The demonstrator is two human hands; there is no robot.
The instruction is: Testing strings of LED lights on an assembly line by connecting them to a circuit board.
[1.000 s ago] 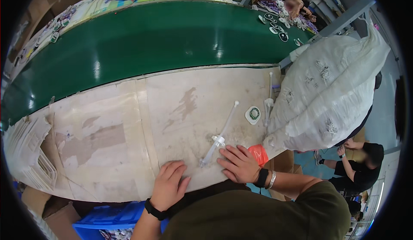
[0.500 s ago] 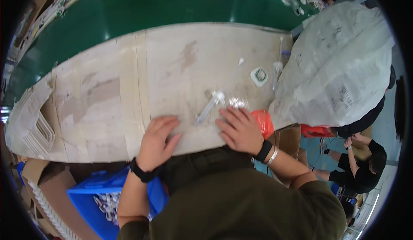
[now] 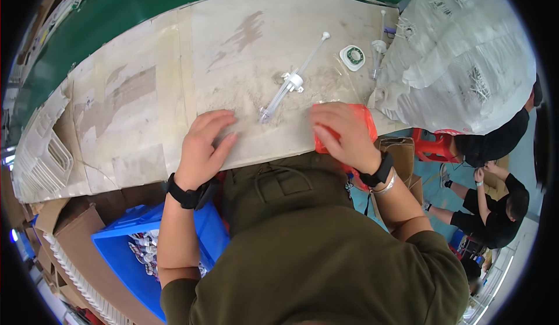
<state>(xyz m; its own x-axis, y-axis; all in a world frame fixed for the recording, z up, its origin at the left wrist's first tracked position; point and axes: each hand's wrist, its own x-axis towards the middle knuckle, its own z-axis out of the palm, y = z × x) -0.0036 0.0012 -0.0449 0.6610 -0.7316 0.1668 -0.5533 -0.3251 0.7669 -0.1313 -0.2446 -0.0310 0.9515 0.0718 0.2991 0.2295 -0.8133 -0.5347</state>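
Note:
My left hand (image 3: 207,144) hovers over or rests on the near part of the worktable (image 3: 233,86), fingers apart, holding nothing. My right hand (image 3: 346,132) is spread over a red plastic packet (image 3: 365,120) at the table's near edge; whether it presses on the packet I cannot tell. Between the hands and a little farther away lies a syringe-like clear plastic tube (image 3: 276,101) with a white collar and a long thin rod ending in a white knob. A similar clear tube (image 3: 376,63) lies by the large bag.
A white square piece with a green ring (image 3: 353,58) lies right of the rod. At the far right sits a bulging translucent bag (image 3: 460,63). White frames (image 3: 49,150) are stacked at the left end. Below are a blue bin (image 3: 122,249) and cardboard boxes. Other people sit at the right.
The scene has shifted upward in the picture. My right hand has moved nearer the table's edge, over the red packet. The tube's rod now shows more clearly.

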